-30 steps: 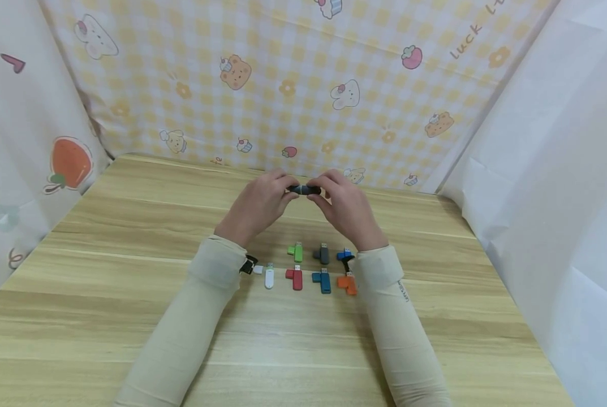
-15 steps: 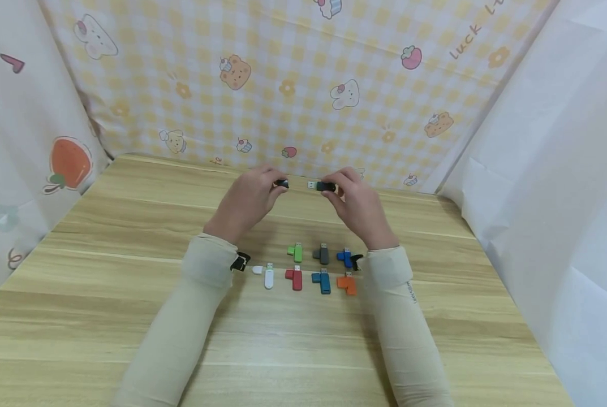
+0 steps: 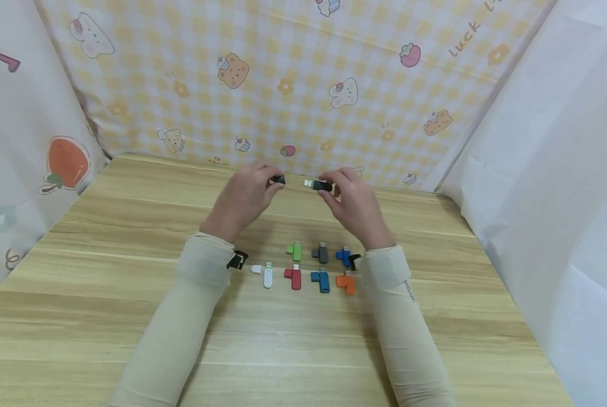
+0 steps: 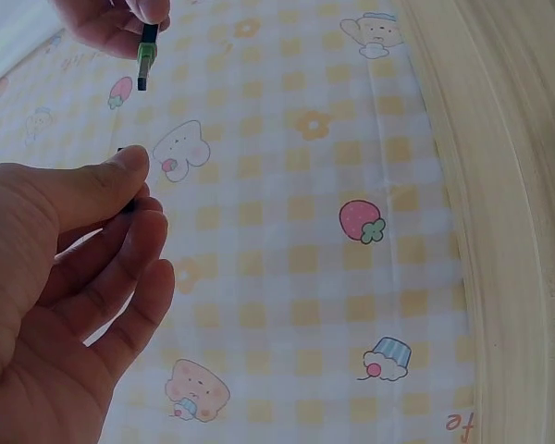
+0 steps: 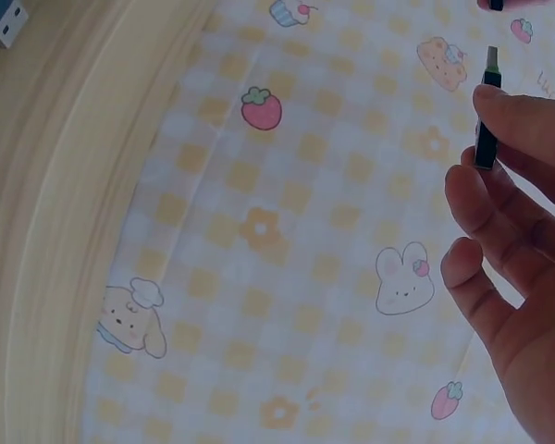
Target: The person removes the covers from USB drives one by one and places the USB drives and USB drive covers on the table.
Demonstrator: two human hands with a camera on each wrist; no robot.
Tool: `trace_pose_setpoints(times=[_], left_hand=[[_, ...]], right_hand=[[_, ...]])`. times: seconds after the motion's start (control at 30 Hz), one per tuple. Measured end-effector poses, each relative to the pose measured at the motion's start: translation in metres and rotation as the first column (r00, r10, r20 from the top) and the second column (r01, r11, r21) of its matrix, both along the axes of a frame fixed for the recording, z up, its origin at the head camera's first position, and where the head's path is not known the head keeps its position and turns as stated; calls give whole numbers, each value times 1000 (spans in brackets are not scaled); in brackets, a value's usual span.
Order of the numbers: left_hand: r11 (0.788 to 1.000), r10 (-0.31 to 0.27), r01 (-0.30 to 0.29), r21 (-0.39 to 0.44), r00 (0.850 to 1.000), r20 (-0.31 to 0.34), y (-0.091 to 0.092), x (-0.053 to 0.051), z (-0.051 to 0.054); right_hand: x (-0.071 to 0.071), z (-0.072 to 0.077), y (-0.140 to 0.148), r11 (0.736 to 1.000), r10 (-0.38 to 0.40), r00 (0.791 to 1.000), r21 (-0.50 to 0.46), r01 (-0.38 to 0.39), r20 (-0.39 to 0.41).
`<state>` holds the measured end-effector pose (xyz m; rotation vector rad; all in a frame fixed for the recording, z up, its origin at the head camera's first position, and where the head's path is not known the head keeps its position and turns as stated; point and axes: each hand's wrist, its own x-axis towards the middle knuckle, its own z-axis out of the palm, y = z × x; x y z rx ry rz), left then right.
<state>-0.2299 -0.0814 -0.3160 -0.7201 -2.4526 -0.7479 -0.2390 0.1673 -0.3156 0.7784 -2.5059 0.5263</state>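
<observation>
My left hand (image 3: 242, 198) pinches a small black cap (image 3: 279, 180) between thumb and fingers, above the back of the table. In the left wrist view the fingers mostly hide that cap. A short gap away, my right hand (image 3: 353, 202) holds a black USB stick (image 3: 322, 185) by its body. Its bare metal plug points left toward the cap, and a green band rings the plug's base. The right wrist view shows the stick (image 5: 487, 125) pinched between thumb and fingertips.
Two rows of uncapped USB sticks lie below the hands: green (image 3: 297, 251), grey (image 3: 323, 253) and blue (image 3: 346, 256) behind; white (image 3: 267, 277), red (image 3: 296, 278), teal (image 3: 324, 281) and orange (image 3: 349, 284) in front. A patterned cloth (image 3: 283, 113) hangs behind the table.
A second ago the two hands held the black stick joined with its cap. They have since parted, baring the metal plug, with the cap in the left hand and the stick in the right.
</observation>
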Motion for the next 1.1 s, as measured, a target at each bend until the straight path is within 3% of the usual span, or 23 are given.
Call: trace_pose_setpoints(times=[0.2,0.37,0.73,0.97,1.1], left_hand=[[1000,11,-10,20,1000,-14,-5,-1,2],[999,24,-24,27,1000,0,-9,-1,3],[998,29,-30,62,999,15,-14,-2,4],[996,11,-13,89,999,33,-14,-3,3],[996,8,-10,85,1000,23,-13,-4,3]], right_hand=[[3,-1,-15,999,-8,999,40,7,44],[6,-6,-34,999,14,990,50,-21,140],[19,-28,-83,990,8,929,131,-60,369],[26,-50,-106,941,-129,878,335,-38,461],[28,-60,-116,898,-196,867,438,-29,458]])
